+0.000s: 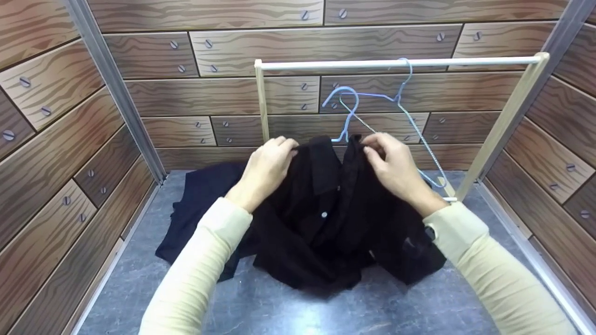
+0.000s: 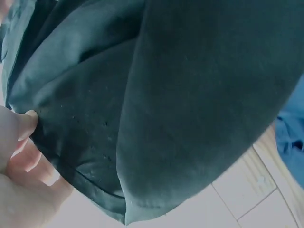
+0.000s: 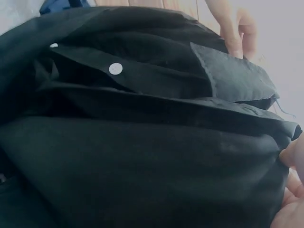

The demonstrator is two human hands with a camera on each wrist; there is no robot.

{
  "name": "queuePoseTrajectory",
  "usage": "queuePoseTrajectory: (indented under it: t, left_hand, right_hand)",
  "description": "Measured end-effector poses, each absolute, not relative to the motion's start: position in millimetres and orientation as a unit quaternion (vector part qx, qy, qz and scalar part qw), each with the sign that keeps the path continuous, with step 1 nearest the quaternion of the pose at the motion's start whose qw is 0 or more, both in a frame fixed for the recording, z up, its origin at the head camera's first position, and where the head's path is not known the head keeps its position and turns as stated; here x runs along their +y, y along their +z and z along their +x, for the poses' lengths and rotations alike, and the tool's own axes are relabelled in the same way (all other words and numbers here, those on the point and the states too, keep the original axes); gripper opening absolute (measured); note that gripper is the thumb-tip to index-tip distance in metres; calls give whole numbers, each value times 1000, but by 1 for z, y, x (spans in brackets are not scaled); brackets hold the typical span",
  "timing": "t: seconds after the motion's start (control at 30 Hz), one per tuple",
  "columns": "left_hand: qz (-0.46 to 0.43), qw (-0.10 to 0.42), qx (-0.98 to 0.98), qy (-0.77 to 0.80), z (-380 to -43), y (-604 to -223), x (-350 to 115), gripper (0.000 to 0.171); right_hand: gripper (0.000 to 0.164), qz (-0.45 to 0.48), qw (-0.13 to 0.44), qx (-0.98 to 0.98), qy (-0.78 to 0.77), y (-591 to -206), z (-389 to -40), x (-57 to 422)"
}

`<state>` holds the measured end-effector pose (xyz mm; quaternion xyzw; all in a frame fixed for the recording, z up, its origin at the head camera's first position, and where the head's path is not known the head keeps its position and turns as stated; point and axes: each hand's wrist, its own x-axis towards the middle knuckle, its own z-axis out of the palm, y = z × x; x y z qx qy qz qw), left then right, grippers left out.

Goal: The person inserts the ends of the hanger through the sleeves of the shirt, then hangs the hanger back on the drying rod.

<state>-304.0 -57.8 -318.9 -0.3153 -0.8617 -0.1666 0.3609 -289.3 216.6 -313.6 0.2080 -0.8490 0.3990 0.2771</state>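
Observation:
Both hands hold up a black collared shirt (image 1: pixel 298 251) by its shoulders, on either side of the collar (image 1: pixel 324 167). My left hand (image 1: pixel 267 170) pinches the left shoulder; in the left wrist view its thumb (image 2: pixel 28 122) presses on the cloth's edge. The right shoulder is pinched by my right hand (image 1: pixel 396 163), close beside the collar. Out of the neck opening rises the hook of a blue hanger (image 1: pixel 357 102), whose lower part is hidden by the shirt. A white button (image 3: pixel 115 69) shows on the front placket. The shirt's lower part lies bunched on the grey surface.
Behind the shirt stands a clothes rack with a white rod (image 1: pixel 326 65) and wooden posts (image 1: pixel 500 125). Another blue hanger (image 1: pixel 399 98) hangs from the rod. Dark navy clothing (image 1: pixel 205 200) lies at the left. Wood-patterned walls (image 1: pixel 153 97) enclose the back and sides.

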Motion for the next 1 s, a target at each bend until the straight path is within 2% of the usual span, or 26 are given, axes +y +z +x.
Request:
queuePoseTrajectory:
  t: [0.27,0.6,0.7,0.87,1.0]
  left_hand:
    - [-317,321,-888,-89,-322,-297,-49,13]
    - [-262,252,-931,24,-337,-256,-29,25]
    - [-254,257,-931,37,-341,-246,-22,25]
    - [-239,296,-924,44,-348,-233,-16,28]
    - [-219,312,-924,30,-356,-221,-14,45]
  right_hand:
    - [14,218,297,-856,363,-298,-309,218]
    - [15,217,311,-864,330,-269,-331,218]
    - [16,213,319,-865,322,-261,-336,219]
    - [16,205,335,-866,310,-253,-344,222]
    - [17,199,339,-870,296,-251,-348,224]
